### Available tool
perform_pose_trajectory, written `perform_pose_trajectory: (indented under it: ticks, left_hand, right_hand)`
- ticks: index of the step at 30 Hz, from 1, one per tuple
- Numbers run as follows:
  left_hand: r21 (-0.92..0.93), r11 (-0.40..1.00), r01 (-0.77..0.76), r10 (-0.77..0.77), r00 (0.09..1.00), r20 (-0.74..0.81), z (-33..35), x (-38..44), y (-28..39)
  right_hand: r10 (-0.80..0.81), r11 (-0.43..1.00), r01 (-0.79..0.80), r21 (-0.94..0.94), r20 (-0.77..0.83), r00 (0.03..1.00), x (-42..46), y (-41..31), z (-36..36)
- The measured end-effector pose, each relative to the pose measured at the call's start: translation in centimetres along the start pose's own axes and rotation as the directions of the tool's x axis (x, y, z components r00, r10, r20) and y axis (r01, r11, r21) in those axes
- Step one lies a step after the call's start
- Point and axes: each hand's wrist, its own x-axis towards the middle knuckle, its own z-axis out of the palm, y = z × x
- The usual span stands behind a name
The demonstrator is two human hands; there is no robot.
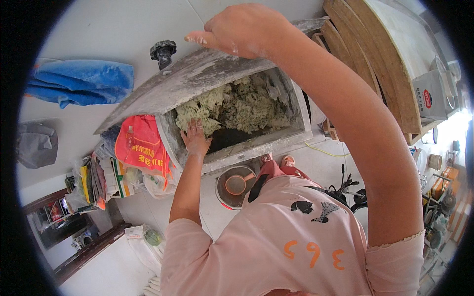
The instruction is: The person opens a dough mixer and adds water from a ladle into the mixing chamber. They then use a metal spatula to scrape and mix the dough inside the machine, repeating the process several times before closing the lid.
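Below me is the open metal trough of a dough mixer (255,150), its inner walls coated with floury residue. Lumpy, pale green dough (248,107) fills much of it, and a dark gap shows near the front wall. My left hand (196,140) reaches in at the left end, fingers spread against the dough. My right hand (240,31) is raised over the mixer's tilted metal lid (207,76), dusted with flour, the thumb extended; its underside and whatever it may touch are hidden from view.
A black knob (163,51) stands behind the lid. Blue cloth (89,81) hangs on the left wall, and a red apron (139,140) is beside the trough. On the floor is a bucket (222,185) with a dipper (236,184). Wooden trays (385,74) are stacked at right.
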Motion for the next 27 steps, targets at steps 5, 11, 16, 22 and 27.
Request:
perform_pose_trajectory:
  ticks: [5, 11, 16, 22, 27]
  left_hand:
    - [0.008, 1.000, 0.011, -0.011, 1.000, 0.012, -0.1, 0.0, 0.1]
    - [0.005, 1.000, 0.026, -0.026, 0.998, 0.058, -0.9, 0.1, 0.4]
    - [0.002, 1.000, 0.018, -0.019, 0.997, 0.078, -0.7, -0.2, 0.4]
    - [-0.008, 1.000, 0.026, -0.025, 0.993, 0.119, 0.5, -0.1, -0.1]
    - [0.007, 1.000, 0.007, -0.008, 0.992, 0.125, 1.1, 0.0, -0.1]
  right_hand:
    - [-0.011, 1.000, 0.011, 0.008, 0.004, 1.000, -0.2, 0.0, -0.1]
    - [-0.011, 1.000, 0.011, 0.012, -0.014, 1.000, -0.2, 0.1, 0.1]
    - [-0.024, 0.999, 0.023, 0.023, 0.016, 1.000, -0.4, 0.1, -0.1]
    - [-0.035, 0.999, 0.034, 0.034, 0.008, 0.999, -0.5, -0.1, 0.1]
    - [-0.016, 1.000, 0.016, -0.009, 0.023, 1.000, -0.5, -0.3, 0.0]
